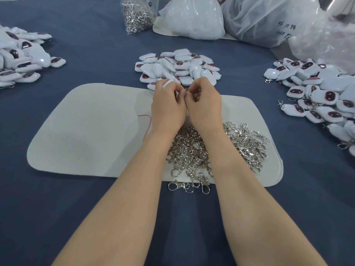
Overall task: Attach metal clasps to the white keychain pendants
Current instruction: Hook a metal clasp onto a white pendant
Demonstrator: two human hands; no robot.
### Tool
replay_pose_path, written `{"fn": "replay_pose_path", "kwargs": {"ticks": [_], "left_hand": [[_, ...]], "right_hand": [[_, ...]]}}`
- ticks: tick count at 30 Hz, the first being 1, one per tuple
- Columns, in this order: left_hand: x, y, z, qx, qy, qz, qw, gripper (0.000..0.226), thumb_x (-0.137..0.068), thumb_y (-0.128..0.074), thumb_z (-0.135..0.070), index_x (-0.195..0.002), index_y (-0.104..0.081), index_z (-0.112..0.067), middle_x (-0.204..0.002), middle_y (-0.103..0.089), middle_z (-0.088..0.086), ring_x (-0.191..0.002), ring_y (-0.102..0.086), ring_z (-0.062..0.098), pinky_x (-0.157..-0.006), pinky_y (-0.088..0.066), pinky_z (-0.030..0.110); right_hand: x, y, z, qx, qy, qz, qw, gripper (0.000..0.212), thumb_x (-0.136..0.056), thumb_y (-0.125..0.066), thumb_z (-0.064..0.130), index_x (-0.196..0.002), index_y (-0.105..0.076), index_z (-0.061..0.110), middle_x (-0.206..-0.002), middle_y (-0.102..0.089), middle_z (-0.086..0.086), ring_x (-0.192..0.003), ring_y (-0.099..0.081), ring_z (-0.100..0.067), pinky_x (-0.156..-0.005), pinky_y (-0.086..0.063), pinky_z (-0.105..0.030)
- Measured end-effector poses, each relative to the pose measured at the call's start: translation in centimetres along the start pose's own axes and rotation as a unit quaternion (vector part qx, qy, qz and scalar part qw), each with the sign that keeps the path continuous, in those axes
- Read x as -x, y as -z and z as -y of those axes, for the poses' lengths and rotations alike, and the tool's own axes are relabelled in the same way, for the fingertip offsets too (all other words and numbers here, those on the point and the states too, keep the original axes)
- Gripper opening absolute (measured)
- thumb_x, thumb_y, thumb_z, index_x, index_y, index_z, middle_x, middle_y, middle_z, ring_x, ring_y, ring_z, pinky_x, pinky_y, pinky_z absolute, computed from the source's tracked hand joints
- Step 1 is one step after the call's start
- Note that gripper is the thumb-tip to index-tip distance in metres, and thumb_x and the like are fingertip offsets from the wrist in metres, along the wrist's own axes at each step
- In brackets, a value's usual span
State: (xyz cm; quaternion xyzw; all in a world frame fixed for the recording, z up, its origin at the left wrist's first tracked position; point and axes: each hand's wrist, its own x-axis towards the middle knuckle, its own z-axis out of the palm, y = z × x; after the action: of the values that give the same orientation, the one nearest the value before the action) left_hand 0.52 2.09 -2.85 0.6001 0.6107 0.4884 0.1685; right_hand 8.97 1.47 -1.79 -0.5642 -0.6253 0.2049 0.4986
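Meeting at the fingertips, the left hand (169, 106) and the right hand (204, 106) are held together above the far edge of the white mat (86, 131), which is spread on a dark blue tablecloth (96, 54). A white pendant (166, 83) is gripped in the curled fingers of the left hand, its pale edge being seen just beyond the knuckles, on the far side of that hand. The fingers of the right hand are curled and pinched on a small metal piece (186, 90), of which only a sliver is shown between the two hands; its shape cannot be told. Directly behind the hands, just off the mat, a central heap (178, 64) of loose pendants is laid. Beneath the wrists and forearms a pile of metal clasps (244, 143) is spread over the near right part of the mat, a few being spilled past its near edge onto the cloth. A thin red cord (148, 121) is seen on the mat just beside the left wrist. Two further lots of pendants are placed well apart from the hands: a left heap (21, 60) and a right heap (317, 100), in which clasps are seen attached to several pieces. Along the far side a clear bag of clasps (137, 16) and white plastic bags (192, 18) are set.
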Motion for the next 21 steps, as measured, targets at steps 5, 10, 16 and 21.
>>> {"fn": "replay_pose_path", "kwargs": {"ticks": [5, 10, 16, 21], "left_hand": [[-0.09, 0.08, 0.06, 0.006, 0.002, 0.001, 1.0, 0.01, -0.091, -0.054, -0.009, -0.09, -0.063, -0.007, -0.112, -0.059, 0.011, -0.089, -0.046, 0.011, -0.076, -0.039, 0.024], [0.09, 0.09, -0.12, 0.005, -0.001, 0.0, 1.0, 0.01, -0.089, -0.053, -0.006, -0.09, -0.063, -0.006, -0.116, -0.055, 0.01, -0.088, -0.051, 0.015, -0.078, -0.043, 0.03], [0.05, 0.14, -0.22, 0.011, 0.002, -0.002, 1.0, 0.01, -0.089, -0.053, -0.007, -0.09, -0.063, -0.006, -0.117, -0.056, 0.011, -0.085, -0.047, 0.011, -0.08, -0.044, 0.031], [0.07, 0.22, -0.33, 0.001, -0.013, 0.004, 1.0, 0.008, -0.09, -0.056, -0.012, -0.089, -0.063, -0.008, -0.121, -0.053, 0.01, -0.079, -0.041, 0.007, -0.078, -0.041, 0.028]], "right_hand": [[-0.01, -0.01, -0.07, 0.005, 0.004, 0.009, 1.0, 0.008, -0.085, -0.055, 0.0, -0.085, -0.052, 0.008, -0.078, -0.055, 0.0, -0.073, -0.049, -0.017, -0.072, -0.044, -0.031], [-0.11, 0.02, -0.21, -0.002, -0.023, 0.027, 0.999, 0.011, -0.087, -0.054, 0.003, -0.086, -0.049, 0.013, -0.073, -0.051, 0.01, -0.072, -0.048, -0.014, -0.071, -0.042, -0.024], [-0.12, -0.04, -0.11, 0.024, 0.008, 0.017, 1.0, 0.013, -0.086, -0.053, 0.002, -0.084, -0.048, 0.013, -0.078, -0.055, 0.001, -0.072, -0.049, -0.017, -0.071, -0.042, -0.029], [-0.12, 0.06, -0.07, 0.017, -0.001, -0.01, 1.0, 0.008, -0.085, -0.053, -0.001, -0.089, -0.055, 0.006, -0.081, -0.056, 0.0, -0.077, -0.052, -0.019, -0.076, -0.045, -0.033]]}}
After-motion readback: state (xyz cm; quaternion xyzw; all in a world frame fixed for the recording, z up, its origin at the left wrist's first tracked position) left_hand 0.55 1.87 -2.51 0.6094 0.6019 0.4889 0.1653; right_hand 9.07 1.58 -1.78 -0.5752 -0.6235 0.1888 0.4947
